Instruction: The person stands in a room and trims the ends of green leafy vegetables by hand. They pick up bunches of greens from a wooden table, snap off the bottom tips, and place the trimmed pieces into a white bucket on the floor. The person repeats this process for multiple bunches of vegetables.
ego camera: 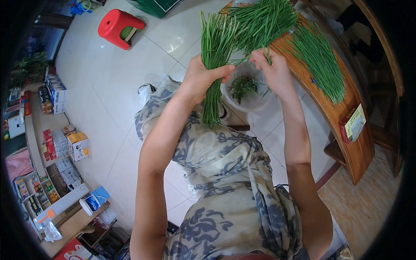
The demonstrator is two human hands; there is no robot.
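Note:
A thick bundle of Chinese chives stands nearly upright in my left hand, its pale stem ends uppermost and green tips over my lap. At the bundle's right, my right hand pinches a few thin green strands between thumb and fingers. Below and between the hands is a translucent plastic bin holding loose green scraps. A large heap of chives lies at the far end of the wooden table, and a flatter pile lies nearer on it.
A tissue box sits on the table's near part. A red plastic stool stands on the tiled floor at the upper left, near a green box. Shelves with boxed goods line the left side.

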